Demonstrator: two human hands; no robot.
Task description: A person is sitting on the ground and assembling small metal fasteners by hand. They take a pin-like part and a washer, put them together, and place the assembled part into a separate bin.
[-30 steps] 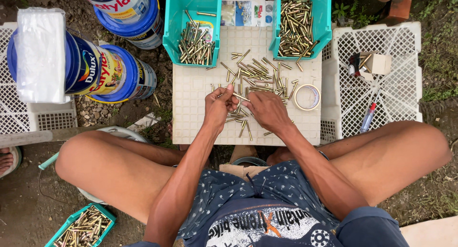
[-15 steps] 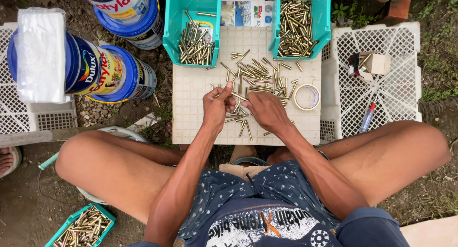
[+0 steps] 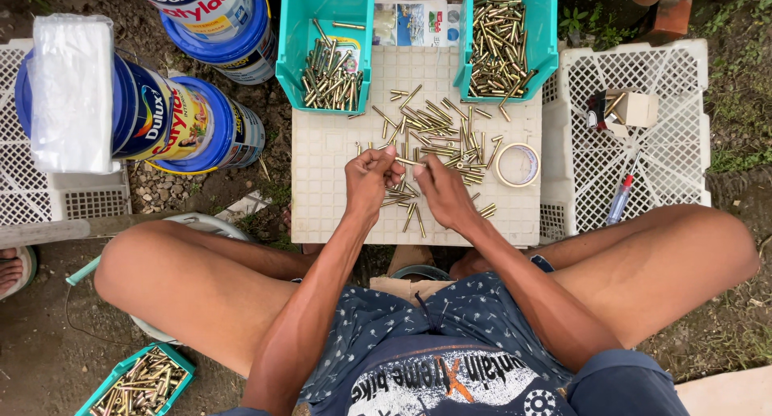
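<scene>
L hand & R hand pinched shut on one brass pin above loose pile, surface centre. Risk judged: slip, pin lost thru grid holes; tape roll at 3 o'clock.

A loose heap of slim brass tubes lies spread across the middle of a white perforated crate top. They are short, shiny, yellow-gold metal pieces, lying flat and pointing every which way, some crossing one another. The heap runs from just below the two teal bins down to the hands, thinning out to a few stray pieces near the front edge. One brass piece lies level between the fingertips of the left hand and the right hand, pinched at both ends just above the pile. Whether the left hand holds more pieces inside its curled fingers cannot be told.
</scene>
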